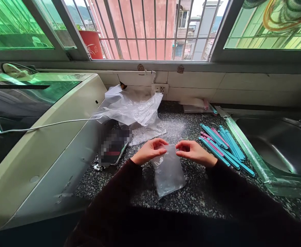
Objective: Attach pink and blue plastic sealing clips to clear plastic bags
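- Head view from where I'm standing: a flattened plastic bag (169,173) is at the middle of the near part of the speckled surface (145,192), its upper edge between the hands, its lower end pointing back toward the person.
- Left hand (151,151) pinches the bag's upper left corner between thumb and fingertips, with part of the thumb lying over the film.
- Right hand (194,153) pinches at the upper right corner with thumb and forefinger; how firm that grip is, I can't tell.
- Film like this probably clings to itself, so I'd rub the layers lightly between the fingertips rather than tug at them.
- Keeping the two pinches level and drawing them gently apart should hold the top edge taut; pulling hard on one corner could crease or tear it.
- I can't make out whether the layers at the top are parted, so feel would be a better guide than sight.
- Blue and pink strips (224,144) lie in a loose heap just beyond the right hand, so that elbow and sleeve should move with care.
- Crumpled plastic wrapping (137,111) spreads beyond the left hand, and a phone (114,149) lies near that wrist; small, close movements suit the gap between.
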`<action>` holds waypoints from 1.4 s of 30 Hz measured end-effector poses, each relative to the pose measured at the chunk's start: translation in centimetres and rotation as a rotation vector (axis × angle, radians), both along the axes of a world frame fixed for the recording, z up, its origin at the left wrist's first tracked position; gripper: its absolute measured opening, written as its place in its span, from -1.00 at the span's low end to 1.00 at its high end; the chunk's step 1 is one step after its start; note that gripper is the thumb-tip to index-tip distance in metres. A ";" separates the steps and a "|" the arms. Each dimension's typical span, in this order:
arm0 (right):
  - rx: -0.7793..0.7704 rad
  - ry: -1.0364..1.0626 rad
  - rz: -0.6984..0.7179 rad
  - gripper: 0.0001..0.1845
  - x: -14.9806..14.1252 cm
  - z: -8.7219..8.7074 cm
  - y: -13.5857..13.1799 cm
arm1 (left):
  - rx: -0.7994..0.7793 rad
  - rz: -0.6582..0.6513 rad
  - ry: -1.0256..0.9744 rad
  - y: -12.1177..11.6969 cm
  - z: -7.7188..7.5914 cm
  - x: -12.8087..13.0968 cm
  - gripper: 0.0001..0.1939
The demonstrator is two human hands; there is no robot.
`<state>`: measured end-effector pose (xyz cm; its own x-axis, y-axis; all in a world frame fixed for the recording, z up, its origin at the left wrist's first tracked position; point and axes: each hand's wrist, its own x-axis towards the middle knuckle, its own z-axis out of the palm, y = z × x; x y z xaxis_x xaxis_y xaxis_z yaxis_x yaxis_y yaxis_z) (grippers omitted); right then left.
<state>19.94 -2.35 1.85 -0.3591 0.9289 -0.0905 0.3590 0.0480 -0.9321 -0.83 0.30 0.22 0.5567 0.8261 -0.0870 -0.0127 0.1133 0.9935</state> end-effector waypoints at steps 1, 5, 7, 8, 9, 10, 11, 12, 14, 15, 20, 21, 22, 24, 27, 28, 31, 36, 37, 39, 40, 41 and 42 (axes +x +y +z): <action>-0.021 0.042 0.013 -0.67 -0.3 -0.1 -0.1 | 0.013 -0.003 0.001 0.0 -0.1 0.0 -0.64; 0.023 0.108 -0.091 -0.66 -0.4 -0.4 -0.3 | -0.014 0.096 -0.111 0.1 -0.6 0.1 -0.45; 0.073 0.117 -0.180 -0.66 -0.1 -0.5 -0.4 | -0.061 0.133 -0.181 0.2 -0.9 0.3 -0.39; 0.091 0.122 -0.212 -0.66 0.1 -0.5 -0.4 | -0.078 0.122 -0.187 0.2 -1.0 0.4 -0.41; 0.102 0.122 -0.235 -0.66 0.4 -0.6 -0.5 | -0.086 0.101 -0.171 0.2 -1.1 0.5 -0.46; 0.108 0.121 -0.251 -0.66 0.6 -0.6 -0.5 | -0.084 0.082 -0.138 0.2 -1.1 0.6 -0.53; 0.108 0.120 -0.260 -0.66 0.8 -0.6 -0.6 | -0.077 0.072 -0.101 0.2 -1.1 0.6 -0.60; 0.102 0.122 -0.265 -0.66 0.9 -0.7 -0.6 | -0.068 0.078 -0.070 0.2 -1.2 0.7 -0.64; 0.073 0.139 -0.268 -0.65 1.1 -0.7 -0.6 | -0.052 0.110 -0.043 0.2 -1.1 0.7 -0.66; 0.050 0.154 -0.260 -0.64 1.2 -0.7 -0.5 | -0.049 0.118 -0.045 0.2 -1.1 0.8 -0.66; -0.010 0.177 -0.226 -0.59 1.1 -0.8 -0.4 | -0.058 0.053 -0.055 -0.1 -1.0 0.9 -0.61; 0.009 0.170 -0.244 -0.59 1.0 -0.8 -0.4 | -0.044 0.055 -0.060 -0.1 -1.0 1.0 -0.59; 0.028 0.162 -0.259 -0.59 1.0 -0.9 -0.4 | -0.028 0.066 -0.070 -0.1 -1.0 1.0 -0.58; 0.046 0.151 -0.262 -0.60 0.9 -1.0 -0.5 | -0.004 0.099 -0.093 0.0 -1.1 1.1 -0.55; 0.043 0.127 -0.230 -0.60 0.7 -1.2 -0.7 | 0.020 0.195 -0.097 0.1 -1.4 1.2 -0.60; 0.042 0.117 -0.225 -0.61 0.6 -1.2 -0.7 | 0.035 0.234 -0.092 0.1 -1.4 1.2 -0.62; 0.011 0.082 -0.188 -0.62 0.3 -1.4 -0.8 | 0.075 0.337 -0.122 0.3 -1.5 1.1 -0.63; -0.003 0.005 -0.095 -0.67 0.1 -1.7 -0.8 | 0.075 0.384 -0.192 0.5 -1.5 0.9 -0.65; 0.007 0.005 -0.095 -0.68 0.1 -1.7 -0.8 | 0.054 0.385 -0.222 0.6 -1.4 0.9 -0.64; 0.028 0.032 -0.119 -0.69 0.1 -1.8 -0.8 | -0.009 0.360 -0.266 0.5 -1.3 0.9 -0.60; 0.040 0.049 -0.140 -0.69 0.2 -1.9 -0.8 | -0.040 0.321 -0.259 0.5 -1.3 0.9 -0.58; 0.053 0.066 -0.164 -0.68 0.2 -1.9 -0.7 | -0.065 0.270 -0.227 0.4 -1.2 0.9 -0.58; 0.064 0.080 -0.186 -0.68 0.3 -1.9 -0.7 | -0.081 0.223 -0.178 0.4 -1.2 0.9 -0.59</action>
